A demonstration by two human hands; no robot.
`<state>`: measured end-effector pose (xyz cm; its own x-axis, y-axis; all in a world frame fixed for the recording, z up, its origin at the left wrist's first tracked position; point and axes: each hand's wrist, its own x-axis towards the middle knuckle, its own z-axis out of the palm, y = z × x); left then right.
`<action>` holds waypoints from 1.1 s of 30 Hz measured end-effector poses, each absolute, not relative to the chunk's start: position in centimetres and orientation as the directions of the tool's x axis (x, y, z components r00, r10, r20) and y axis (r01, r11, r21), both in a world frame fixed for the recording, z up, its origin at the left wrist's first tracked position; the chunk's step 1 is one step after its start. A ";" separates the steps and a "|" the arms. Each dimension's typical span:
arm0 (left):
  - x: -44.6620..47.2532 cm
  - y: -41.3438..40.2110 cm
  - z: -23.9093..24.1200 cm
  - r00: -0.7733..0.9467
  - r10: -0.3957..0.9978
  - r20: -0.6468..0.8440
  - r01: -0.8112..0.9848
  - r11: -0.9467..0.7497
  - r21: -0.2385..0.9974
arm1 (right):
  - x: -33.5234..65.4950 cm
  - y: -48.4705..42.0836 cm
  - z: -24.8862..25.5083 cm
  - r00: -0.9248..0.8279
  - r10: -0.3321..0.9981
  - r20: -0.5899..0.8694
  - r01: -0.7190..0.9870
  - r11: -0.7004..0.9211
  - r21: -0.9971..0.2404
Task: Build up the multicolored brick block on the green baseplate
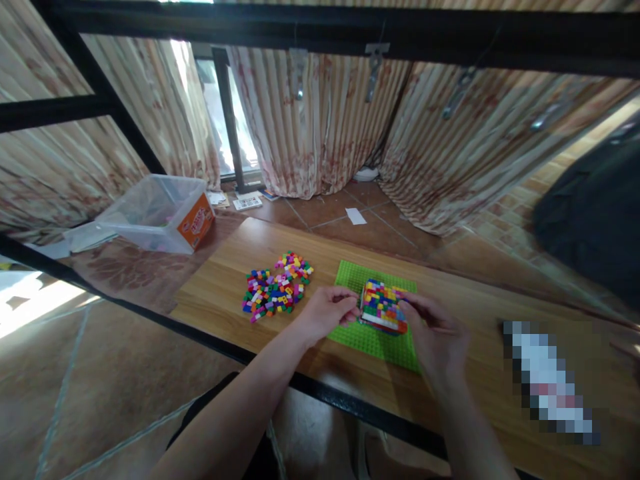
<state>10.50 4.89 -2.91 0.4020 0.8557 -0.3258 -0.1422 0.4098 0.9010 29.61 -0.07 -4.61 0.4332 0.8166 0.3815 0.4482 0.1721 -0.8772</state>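
A multicoloured block of toy building bricks sits over the green studded baseplate on the wooden table. My right hand grips the block's right side, with the thumb along its near edge and the fingers at the far edge. At the left side of the block is my left hand, its fingers curled and pressed together. Whatever lies between those fingertips is too small to make out. Left of my hands, a loose pile of small coloured bricks is spread on the table.
A clear plastic bin with an orange label stands beyond the table's left end. Dark metal frame bars cross above and along the table's near edge. A blurred-out flat item lies at the right. Curtains hang behind.
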 end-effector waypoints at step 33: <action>11.2 4.4 -2.6 0.459 0.849 -0.262 -0.059 0.323 0.944 | 28.5 -0.5 -4.8 0.278 0.876 0.393 0.573 0.177 -0.800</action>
<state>11.17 4.39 -2.60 0.4594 0.8487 -0.2618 -0.0592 0.3234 0.9444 28.47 -0.54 -4.80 0.2785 0.8765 0.3928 0.5728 0.1767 -0.8004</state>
